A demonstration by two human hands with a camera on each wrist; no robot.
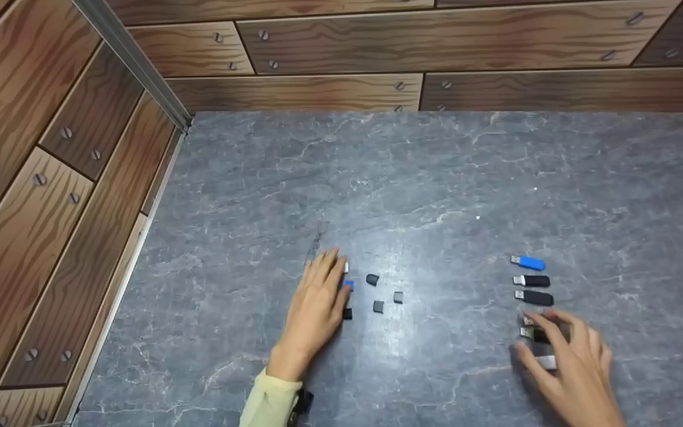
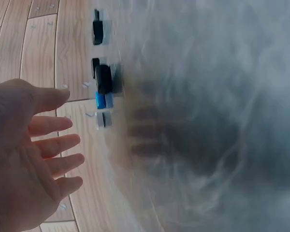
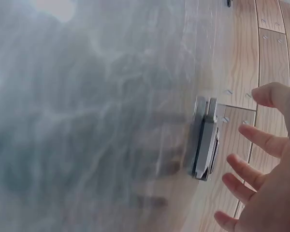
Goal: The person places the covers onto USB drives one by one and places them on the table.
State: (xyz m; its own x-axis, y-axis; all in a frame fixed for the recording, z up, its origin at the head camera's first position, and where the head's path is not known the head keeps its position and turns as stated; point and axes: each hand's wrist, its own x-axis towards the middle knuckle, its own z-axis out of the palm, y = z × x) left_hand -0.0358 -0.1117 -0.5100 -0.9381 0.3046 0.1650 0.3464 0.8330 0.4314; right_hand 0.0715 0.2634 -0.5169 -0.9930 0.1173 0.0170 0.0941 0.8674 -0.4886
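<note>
My left hand (image 1: 315,296) stretches its fingers beside a group of small caps. A white cap (image 1: 346,267), a blue cap (image 1: 349,286) and a black cap (image 1: 348,314) lie along its thumb side; more dark caps (image 1: 379,306) are just to the right. In the left wrist view that hand (image 2: 34,150) holds nothing. My right hand (image 1: 575,362) hovers with spread fingers over the near end of a column of USB sticks, partly hiding several. A grey USB stick (image 3: 208,142) shows in front of its fingers in the right wrist view. Farther back lie a blue USB stick (image 1: 532,263) and black USB sticks (image 1: 536,298).
The grey marbled table (image 1: 341,178) is bounded at the back and left by wood-patterned panels (image 1: 436,41). Two tiny white specks (image 1: 478,217) lie on the surface. A dark object (image 1: 304,402) sits at the left sleeve's wrist.
</note>
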